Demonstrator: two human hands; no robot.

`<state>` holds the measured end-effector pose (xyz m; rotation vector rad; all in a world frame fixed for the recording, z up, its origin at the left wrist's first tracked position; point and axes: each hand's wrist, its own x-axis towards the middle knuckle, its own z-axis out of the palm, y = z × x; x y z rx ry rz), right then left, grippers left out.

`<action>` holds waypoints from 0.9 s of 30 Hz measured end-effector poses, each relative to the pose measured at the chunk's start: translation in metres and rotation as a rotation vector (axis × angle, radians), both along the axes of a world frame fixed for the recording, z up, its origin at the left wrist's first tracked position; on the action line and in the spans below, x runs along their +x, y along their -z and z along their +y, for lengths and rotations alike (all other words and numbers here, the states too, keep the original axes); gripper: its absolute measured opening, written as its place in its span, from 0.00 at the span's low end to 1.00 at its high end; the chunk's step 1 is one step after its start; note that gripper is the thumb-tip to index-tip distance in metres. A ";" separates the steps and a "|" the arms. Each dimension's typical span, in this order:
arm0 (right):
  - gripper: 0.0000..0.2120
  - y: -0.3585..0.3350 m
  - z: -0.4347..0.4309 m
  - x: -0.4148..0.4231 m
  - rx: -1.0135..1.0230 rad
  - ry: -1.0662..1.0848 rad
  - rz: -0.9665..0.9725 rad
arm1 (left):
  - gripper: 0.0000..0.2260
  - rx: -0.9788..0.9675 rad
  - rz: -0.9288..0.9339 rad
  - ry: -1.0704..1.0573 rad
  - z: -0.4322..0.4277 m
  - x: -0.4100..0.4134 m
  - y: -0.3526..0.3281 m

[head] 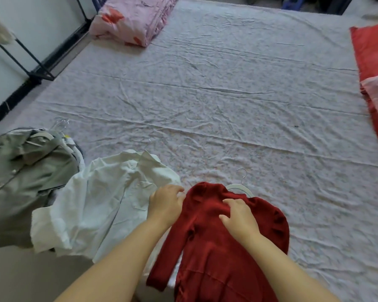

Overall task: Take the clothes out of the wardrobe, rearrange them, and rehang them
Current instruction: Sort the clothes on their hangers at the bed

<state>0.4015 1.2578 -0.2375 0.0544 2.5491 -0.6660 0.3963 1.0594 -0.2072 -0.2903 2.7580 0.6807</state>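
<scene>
Head view: a dark red ribbed knit garment [214,253] lies flat on the creased, pale speckled bed sheet [227,94], near its front edge. A white hanger [241,188] with a thin metal hook pokes from its neck. The left hand [166,203] pinches the left shoulder seam with curled fingers. The right hand [238,216] bunches knit just below the collar. Beside it sprawl a crumpled white cotton shirt [105,197] and a grey-green jacket [20,175].
</scene>
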 end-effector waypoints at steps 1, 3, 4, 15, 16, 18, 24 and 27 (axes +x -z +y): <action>0.24 -0.006 -0.013 0.001 0.002 -0.027 0.010 | 0.13 -0.004 0.000 -0.015 -0.013 0.006 -0.005; 0.24 -0.017 -0.043 0.004 0.005 -0.083 0.028 | 0.13 -0.011 0.021 -0.044 -0.042 0.020 -0.014; 0.24 -0.022 -0.059 0.006 0.007 -0.112 0.036 | 0.13 -0.010 0.034 -0.066 -0.059 0.029 -0.018; 0.24 -0.057 -0.289 0.075 0.064 -0.375 0.097 | 0.16 -0.021 0.027 -0.209 -0.289 0.148 -0.039; 0.24 -0.057 -0.314 0.083 0.071 -0.397 0.106 | 0.17 -0.039 0.021 -0.214 -0.314 0.159 -0.041; 0.24 -0.057 -0.362 0.099 0.082 -0.435 0.123 | 0.17 -0.082 0.023 -0.221 -0.362 0.180 -0.045; 0.24 -0.064 -0.478 0.125 0.115 -0.563 0.099 | 0.17 -0.117 -0.003 -0.315 -0.481 0.227 -0.052; 0.24 -0.065 -0.522 0.116 0.130 -0.584 0.117 | 0.17 -0.117 0.029 -0.331 -0.523 0.223 -0.053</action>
